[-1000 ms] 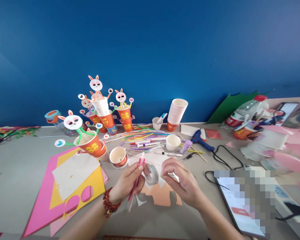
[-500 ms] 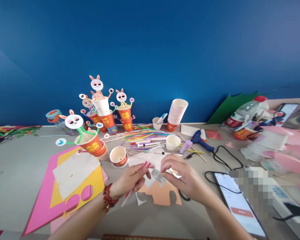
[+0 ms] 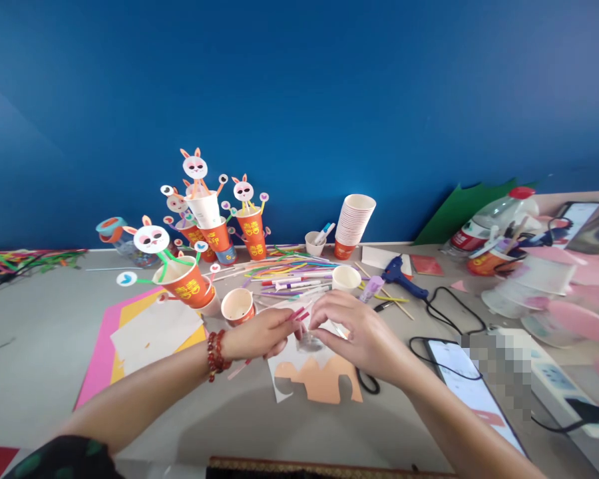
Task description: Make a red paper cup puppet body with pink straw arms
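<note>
Pink strips (image 3: 298,314), prob. light + bendy, best held mid-length: L hand (image 3: 259,332) is pinching them; can't tell if R hand (image 3: 353,326) is gripping.

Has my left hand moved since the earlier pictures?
Yes: the left hand has moved forward, closer to the paper cup just beyond it.

The place looked like a craft corner: a tabletop (image 3: 34,352) set against a blue wall (image 3: 299,106). Paper-cup rabbits (image 3: 190,285) stood clustered at the left, while a stack of cups (image 3: 356,223), markers (image 3: 292,285), bright pipe cleaners (image 3: 279,268) and a glue gun (image 3: 397,273) lined the back. Cut orange paper (image 3: 322,386) and a pink sheet (image 3: 94,362) lay nearer the front. Whether this was a home, school or workshop could not be told.
</note>
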Tool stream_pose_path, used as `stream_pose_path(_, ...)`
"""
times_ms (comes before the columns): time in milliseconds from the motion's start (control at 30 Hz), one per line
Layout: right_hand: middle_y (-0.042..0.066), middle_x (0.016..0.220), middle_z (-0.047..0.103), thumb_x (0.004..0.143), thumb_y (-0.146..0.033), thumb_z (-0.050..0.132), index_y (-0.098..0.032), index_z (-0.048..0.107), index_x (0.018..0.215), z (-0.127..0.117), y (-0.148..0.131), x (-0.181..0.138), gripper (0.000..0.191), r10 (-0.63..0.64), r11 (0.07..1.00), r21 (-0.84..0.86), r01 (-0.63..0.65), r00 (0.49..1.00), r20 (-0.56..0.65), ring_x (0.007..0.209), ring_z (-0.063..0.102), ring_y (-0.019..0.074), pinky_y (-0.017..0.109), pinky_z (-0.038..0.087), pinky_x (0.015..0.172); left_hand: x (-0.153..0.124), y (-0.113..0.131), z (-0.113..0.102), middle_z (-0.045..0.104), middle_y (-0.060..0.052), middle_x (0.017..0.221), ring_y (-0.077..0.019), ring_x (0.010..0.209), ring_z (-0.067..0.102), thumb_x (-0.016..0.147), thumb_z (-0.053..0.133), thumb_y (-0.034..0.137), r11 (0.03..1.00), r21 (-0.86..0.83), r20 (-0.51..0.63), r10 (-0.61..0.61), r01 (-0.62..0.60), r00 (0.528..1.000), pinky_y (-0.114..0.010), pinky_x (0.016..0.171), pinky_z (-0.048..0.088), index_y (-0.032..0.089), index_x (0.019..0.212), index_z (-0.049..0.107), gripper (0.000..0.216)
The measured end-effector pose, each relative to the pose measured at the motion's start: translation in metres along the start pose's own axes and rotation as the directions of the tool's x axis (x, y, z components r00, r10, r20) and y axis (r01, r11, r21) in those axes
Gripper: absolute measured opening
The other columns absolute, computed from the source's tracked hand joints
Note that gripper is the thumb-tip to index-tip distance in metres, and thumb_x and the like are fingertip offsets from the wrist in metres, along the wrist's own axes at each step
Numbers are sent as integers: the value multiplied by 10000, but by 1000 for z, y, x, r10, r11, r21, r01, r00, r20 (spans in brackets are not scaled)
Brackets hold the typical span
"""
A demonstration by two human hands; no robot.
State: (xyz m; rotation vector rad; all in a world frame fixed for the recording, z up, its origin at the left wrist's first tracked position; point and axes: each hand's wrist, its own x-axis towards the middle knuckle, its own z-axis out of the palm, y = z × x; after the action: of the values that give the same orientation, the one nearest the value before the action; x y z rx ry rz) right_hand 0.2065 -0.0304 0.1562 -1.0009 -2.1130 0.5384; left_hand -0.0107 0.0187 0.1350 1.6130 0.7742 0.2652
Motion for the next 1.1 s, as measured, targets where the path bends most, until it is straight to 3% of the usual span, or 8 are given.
stream_pose_path(233,45,899,691,866,-106,621,-213,661,836,-6,-1,14,118,-35,995,-91,36,999,14,909,628,218,341,492,801,6,28,-14,412,72,411,-122,373,426,987,325,520,948,319,86,-46,17,995,-223,445,355,171,906,602,453)
stream_pose_path(367,45,903,692,854,-101,635,-209,656,833,-7,0,18,112,-55,992,-113,53,998,-12,915,627,222,345,482,811,7,41,-18,418,65,439,-127,400,457,999,292,472,903,427,78,-87,46,993,-234,474,365,166,911,598,442)
stream_pose_path(600,32,896,696,839,-100,669,-209,647,835,-3,6,24,111,-61,994,-99,54,995,-78,898,637,211,344,475,822,8,56,-18,418,61,448,-124,398,459,991,318,431,889,453,90,-112,59,990,-229,456,346,165,913,607,400)
stream_pose_path(833,33,859,695,848,-128,675,-205,638,814,-4,6,26,92,-22,994,-113,12,997,-80,870,637,215,351,480,810,11,50,-22,415,71,436,-108,384,443,985,313,505,906,411,120,-159,97,980,-214,451,376,153,937,611,463)
stream_pose_path(1100,24,849,700,834,-117,696,-207,619,806,0,9,26,122,-2,995,-104,-8,995,-97,865,631,217,343,473,795,12,50,-23,400,91,431,-92,373,424,988,340,412,922,379,168,-155,82,973,-206,468,378,157,946,582,355)
